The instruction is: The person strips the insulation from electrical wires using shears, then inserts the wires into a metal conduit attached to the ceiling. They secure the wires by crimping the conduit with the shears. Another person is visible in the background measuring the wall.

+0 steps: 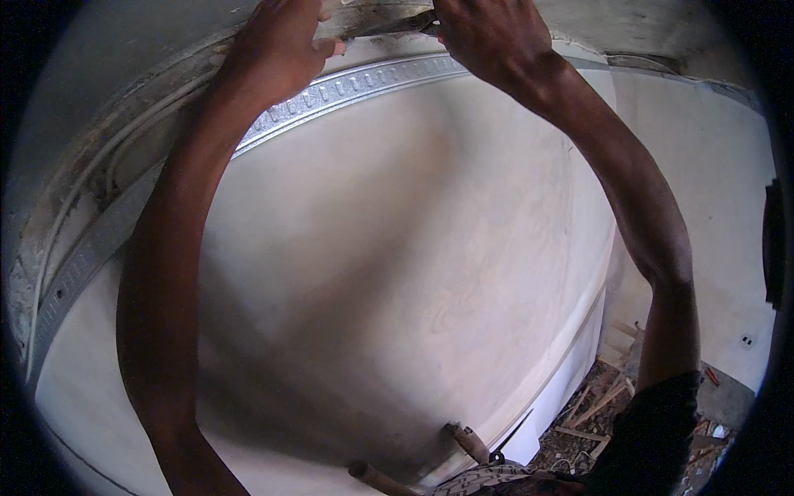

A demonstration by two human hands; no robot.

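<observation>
Both my arms reach up to the top of a large pale board, where a silvery perforated metal strip (364, 81) runs along a curved-looking edge. My left hand (285, 45) is at the upper left, above the strip. Its thumb points right and stands apart from a fingertip above; the picture's edge cuts off part of the hand, and I see nothing held. My right hand (496, 37) is closed, back toward me, around a dark metal tool (424, 22). The tool's tip points left into the gap above the strip; its handle is hidden in the hand.
The pale board (372, 231) fills the middle. Pale cables (107, 153) run along the upper left. Two rod-like brown handles (470, 443) show near my waist. A wall with a small outlet (747, 340) stands right. Wood scraps (600, 405) and rubble litter the floor below.
</observation>
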